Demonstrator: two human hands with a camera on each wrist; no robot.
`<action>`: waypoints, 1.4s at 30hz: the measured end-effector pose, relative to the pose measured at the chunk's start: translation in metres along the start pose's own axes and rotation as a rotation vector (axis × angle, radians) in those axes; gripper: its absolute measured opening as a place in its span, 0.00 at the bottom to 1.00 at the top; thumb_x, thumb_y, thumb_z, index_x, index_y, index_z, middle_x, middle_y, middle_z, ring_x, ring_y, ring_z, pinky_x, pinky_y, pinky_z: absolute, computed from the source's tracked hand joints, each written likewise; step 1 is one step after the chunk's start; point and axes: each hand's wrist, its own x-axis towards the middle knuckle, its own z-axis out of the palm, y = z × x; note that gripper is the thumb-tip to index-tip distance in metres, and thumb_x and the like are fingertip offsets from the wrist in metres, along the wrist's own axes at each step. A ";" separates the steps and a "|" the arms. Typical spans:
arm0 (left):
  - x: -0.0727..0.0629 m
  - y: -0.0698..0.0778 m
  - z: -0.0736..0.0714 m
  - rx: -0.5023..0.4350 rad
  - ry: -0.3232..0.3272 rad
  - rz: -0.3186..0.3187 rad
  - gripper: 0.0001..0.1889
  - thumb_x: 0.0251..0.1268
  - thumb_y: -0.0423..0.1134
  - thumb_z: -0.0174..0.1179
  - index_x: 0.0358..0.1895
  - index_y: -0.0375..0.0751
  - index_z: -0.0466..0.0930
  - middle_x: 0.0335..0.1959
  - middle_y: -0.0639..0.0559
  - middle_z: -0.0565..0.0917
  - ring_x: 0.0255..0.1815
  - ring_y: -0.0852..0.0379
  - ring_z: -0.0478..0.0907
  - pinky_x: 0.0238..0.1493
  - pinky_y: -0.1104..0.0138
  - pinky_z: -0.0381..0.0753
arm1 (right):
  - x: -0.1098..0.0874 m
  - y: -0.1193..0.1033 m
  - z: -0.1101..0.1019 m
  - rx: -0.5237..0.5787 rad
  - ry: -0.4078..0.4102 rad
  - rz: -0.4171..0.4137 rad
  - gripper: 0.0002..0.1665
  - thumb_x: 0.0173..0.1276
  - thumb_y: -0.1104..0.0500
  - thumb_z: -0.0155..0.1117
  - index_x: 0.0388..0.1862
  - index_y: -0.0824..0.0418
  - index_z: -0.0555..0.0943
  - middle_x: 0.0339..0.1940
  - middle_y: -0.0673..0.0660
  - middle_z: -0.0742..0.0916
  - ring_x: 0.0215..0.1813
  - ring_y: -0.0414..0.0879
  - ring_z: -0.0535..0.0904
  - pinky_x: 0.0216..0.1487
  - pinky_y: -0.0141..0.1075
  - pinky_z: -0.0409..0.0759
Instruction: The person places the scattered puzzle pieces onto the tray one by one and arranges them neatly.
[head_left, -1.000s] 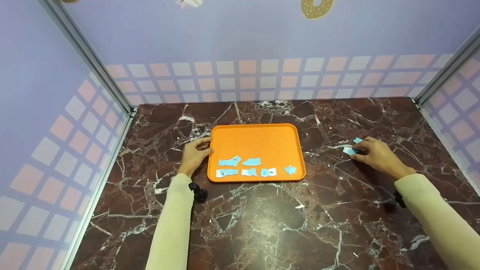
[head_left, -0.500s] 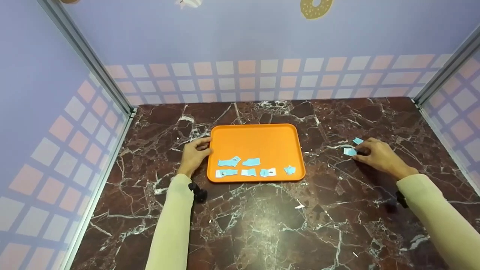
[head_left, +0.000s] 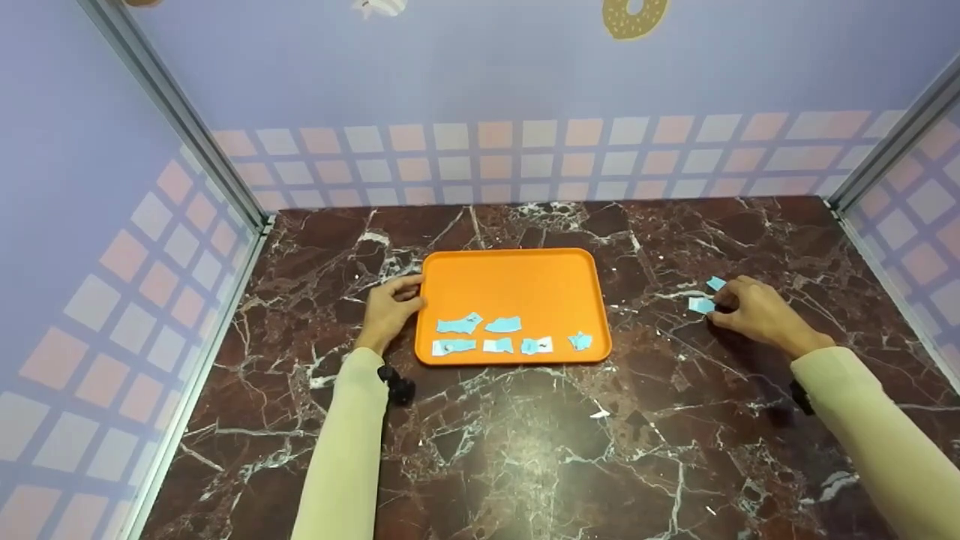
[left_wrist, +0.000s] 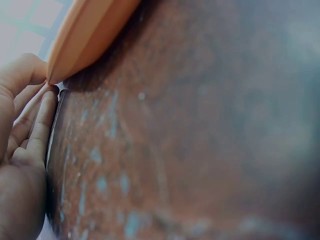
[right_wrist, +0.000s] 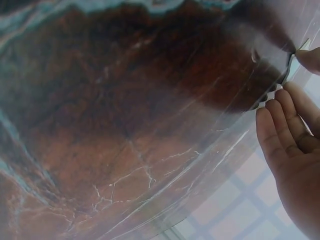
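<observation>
Near the middle of the dark marbled table lies an orange tray (head_left: 517,285). My left hand (head_left: 388,307) holds the tray's left rim, thumb and fingers against it; the left wrist view shows the rim (left_wrist: 85,45) meeting the thumb and fingertips. To the right of the tray, my right hand (head_left: 757,315) pinches a small torn blue-and-white paper piece (head_left: 702,304) low at the table surface. Another blue scrap (head_left: 716,283) lies by its fingertips. In the right wrist view, a paper edge (right_wrist: 293,67) shows between thumb and index finger; the rest is hidden.
Several torn blue and white paper pieces (head_left: 457,346) lie along the tray's near side, among them a small blue one (head_left: 580,340) at the right. White specks and a thin white scrap (head_left: 600,413) dot the table. Patterned walls (head_left: 495,150) bound the back and sides.
My right hand shifted very slightly right and the paper piece by its fingertips now lies flatter and a little nearer. The left hand and the tray stay put.
</observation>
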 end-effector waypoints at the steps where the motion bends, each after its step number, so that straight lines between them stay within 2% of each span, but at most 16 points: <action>1: 0.000 0.000 0.000 0.000 -0.002 -0.008 0.22 0.61 0.23 0.68 0.61 0.31 0.87 0.59 0.38 0.86 0.58 0.44 0.82 0.59 0.64 0.82 | 0.000 0.000 0.001 0.001 0.000 0.004 0.17 0.65 0.63 0.77 0.44 0.74 0.83 0.41 0.66 0.84 0.43 0.63 0.83 0.48 0.59 0.81; 14: 0.000 0.001 0.002 -0.017 -0.003 0.009 0.22 0.62 0.21 0.67 0.61 0.29 0.86 0.60 0.35 0.85 0.59 0.40 0.82 0.57 0.69 0.81 | 0.002 -0.008 0.002 0.063 0.028 0.039 0.18 0.65 0.64 0.75 0.48 0.75 0.82 0.44 0.69 0.85 0.46 0.65 0.83 0.50 0.60 0.80; 20: -0.003 0.005 0.001 -0.034 -0.010 0.024 0.22 0.63 0.21 0.67 0.61 0.25 0.84 0.61 0.31 0.84 0.60 0.36 0.81 0.53 0.75 0.79 | 0.006 -0.018 0.003 0.072 0.063 0.014 0.18 0.64 0.65 0.75 0.48 0.75 0.82 0.45 0.70 0.84 0.46 0.66 0.83 0.50 0.60 0.81; 26: -0.001 0.001 0.001 -0.009 -0.003 0.007 0.22 0.62 0.21 0.68 0.60 0.29 0.86 0.60 0.35 0.85 0.58 0.41 0.82 0.57 0.69 0.81 | 0.013 -0.031 0.008 0.090 0.092 -0.026 0.18 0.64 0.66 0.76 0.48 0.75 0.82 0.46 0.69 0.84 0.46 0.65 0.83 0.50 0.60 0.81; 35: -0.002 0.002 0.001 -0.005 -0.009 -0.018 0.22 0.62 0.22 0.68 0.62 0.30 0.86 0.60 0.35 0.85 0.59 0.42 0.82 0.59 0.66 0.81 | 0.028 -0.052 0.020 0.085 0.141 -0.122 0.17 0.60 0.68 0.77 0.46 0.74 0.83 0.42 0.66 0.85 0.44 0.63 0.84 0.48 0.57 0.84; 42: -0.001 0.001 0.000 -0.001 -0.004 -0.020 0.22 0.63 0.22 0.68 0.62 0.30 0.86 0.61 0.37 0.85 0.59 0.43 0.82 0.61 0.63 0.81 | 0.037 -0.073 0.028 0.109 0.106 -0.147 0.16 0.61 0.67 0.77 0.46 0.73 0.83 0.43 0.64 0.84 0.45 0.61 0.84 0.49 0.55 0.85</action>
